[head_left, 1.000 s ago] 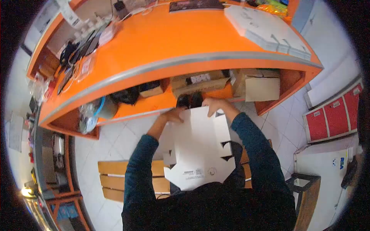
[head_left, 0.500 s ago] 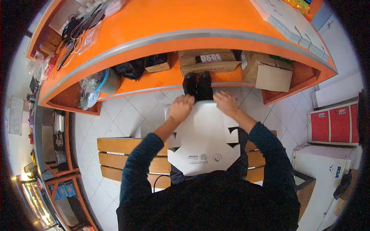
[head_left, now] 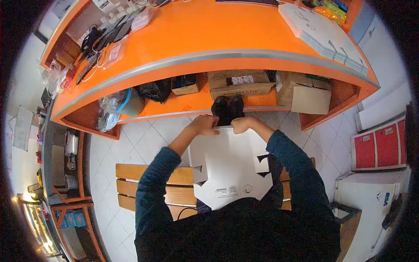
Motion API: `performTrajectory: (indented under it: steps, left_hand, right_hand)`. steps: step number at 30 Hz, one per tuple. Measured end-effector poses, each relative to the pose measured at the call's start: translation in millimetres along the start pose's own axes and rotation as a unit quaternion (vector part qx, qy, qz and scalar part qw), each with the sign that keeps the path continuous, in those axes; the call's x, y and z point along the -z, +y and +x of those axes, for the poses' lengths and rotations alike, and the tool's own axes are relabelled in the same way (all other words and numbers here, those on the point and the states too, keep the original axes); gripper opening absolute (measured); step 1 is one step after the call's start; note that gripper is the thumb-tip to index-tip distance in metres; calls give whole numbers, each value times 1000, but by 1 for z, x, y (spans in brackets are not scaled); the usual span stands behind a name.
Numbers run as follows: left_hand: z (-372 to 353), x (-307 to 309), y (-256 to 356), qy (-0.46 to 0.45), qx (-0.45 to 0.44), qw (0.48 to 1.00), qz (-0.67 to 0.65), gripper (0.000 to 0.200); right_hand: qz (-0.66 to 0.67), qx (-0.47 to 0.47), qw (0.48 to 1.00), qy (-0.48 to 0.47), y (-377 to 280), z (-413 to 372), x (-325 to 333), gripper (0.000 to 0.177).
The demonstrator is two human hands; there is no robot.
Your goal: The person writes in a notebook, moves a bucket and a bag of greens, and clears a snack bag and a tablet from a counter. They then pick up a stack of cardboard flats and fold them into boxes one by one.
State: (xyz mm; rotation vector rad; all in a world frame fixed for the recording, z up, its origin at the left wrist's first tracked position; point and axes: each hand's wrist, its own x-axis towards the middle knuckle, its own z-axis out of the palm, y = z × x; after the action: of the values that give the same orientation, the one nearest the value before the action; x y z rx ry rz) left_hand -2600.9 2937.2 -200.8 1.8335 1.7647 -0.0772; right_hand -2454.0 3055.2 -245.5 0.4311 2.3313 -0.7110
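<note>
A white cardboard box blank [head_left: 227,161] rests on my lap, with notched sides, cut-off near corners and small print with a square code near my body. My left hand [head_left: 204,125] grips its far edge left of the middle, fingers curled over the edge. Close by on the same edge, my right hand [head_left: 243,125] is closed in a fist-like grip. The fingertips beyond the edge are partly hidden. Between the hands, the top of the edge shows as a thin fold line.
An orange counter [head_left: 209,35] curves ahead, with a stack of similar white blanks [head_left: 321,35] at its right. Underneath are cardboard boxes [head_left: 240,87] and a grey bucket [head_left: 132,104]. A wooden slatted bench [head_left: 148,174] is under me. Red drawers [head_left: 377,148] stand at right.
Both hands have drawn closer together along the far edge, the right one moving inward and closing on it. The camera view has tilted up slightly, showing more of the counter.
</note>
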Motion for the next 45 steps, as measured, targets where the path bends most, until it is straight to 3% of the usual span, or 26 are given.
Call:
performTrajectory:
  steps: [3, 4, 7, 8, 12, 15, 18, 19, 20, 21, 22, 23, 24, 27, 29, 30, 31, 33, 34, 35, 37, 40, 44, 45]
  left_hand:
    - [13, -22, -5, -109, 48, 985, -124, 46]
    - [20, -29, -9, -141, 29, 982, -119, 57]
    - [0, -46, 21, -24, 121, 992, -21, 63]
    - [-11, -58, 28, 83, 104, 991, 5, 62]
    - [-20, -93, 36, 292, 64, 953, 58, 65]
    - [-18, -88, 32, 239, 72, 966, 68, 66]
    - [-14, -53, 24, 48, 90, 993, -53, 77]
    - [1, -45, 5, -52, 124, 980, -149, 85]
    - [-7, -19, 15, -72, 119, 937, -321, 80]
    - [-15, 8, 27, -89, 107, 866, -480, 74]
    - [-11, 20, 26, -135, 110, 889, -423, 69]
    - [-3, 27, 22, -178, 115, 907, -363, 63]
    - [8, 32, 14, -219, 123, 920, -301, 57]
    - [57, 13, -25, -249, 208, 936, -135, 44]
    - [72, -8, -26, -203, 97, 974, -36, 40]
    - [78, -26, -30, -170, 35, 984, -30, 39]
    - [83, -45, -37, -130, -41, 990, -37, 37]
    - [85, -81, -42, -42, -150, 988, -7, 35]
    - [79, -90, -38, -2, -154, 988, 18, 34]
    - [54, -72, -6, 3, -72, 988, 136, 30]
    - [39, -79, 12, 99, 37, 993, 56, 32]
    - [28, -85, 35, 201, 190, 961, -9, 37]
    - [24, -78, 41, 220, 207, 952, -44, 39]
    - [27, -78, 32, 180, 112, 977, -5, 39]
  right_hand:
    - [11, 13, 999, 51, -3, -5, -13, 35]
    - [11, 16, 996, 84, -4, -14, -18, 34]
    - [-29, 39, 972, 231, -18, -36, -36, 39]
    - [-50, 50, 957, 283, -22, -41, -45, 42]
    - [-94, 42, 902, 420, -26, -38, -74, 47]
    - [-102, 18, 930, 352, -25, -39, -66, 57]
    - [15, 6, 990, 143, -19, -43, -30, 75]
    - [61, -17, 993, 98, -5, -27, -25, 92]
    - [250, -8, 968, 28, -5, -30, -9, 88]
    - [427, 7, 903, -39, -4, -34, 11, 85]
    - [434, -21, 893, -117, 21, -1, 14, 76]
    - [284, -7, 959, 4, -6, -42, 40, 55]
    - [200, -11, 978, 52, -3, -37, 44, 53]
    - [114, -39, 992, 44, 21, 26, 25, 47]
    - [86, -34, 995, 37, 32, 55, 8, 43]
    - [-12, 52, 997, 60, 64, 125, -26, 42]
    - [3, 87, 984, 158, 41, 64, -10, 41]
    - [-43, 81, 992, 90, 8, 5, -8, 37]
    - [-65, 77, 993, 53, 2, -3, -15, 35]
    - [-193, 169, 961, 103, 11, 8, -32, 32]
    - [-44, 72, 959, 270, -8, -23, -45, 28]
    - [-4, 32, 921, 389, -14, -25, -65, 26]
    - [7, 7, 921, 390, -13, -22, -66, 28]
    - [9, 48, 940, 339, -5, -16, -62, 30]
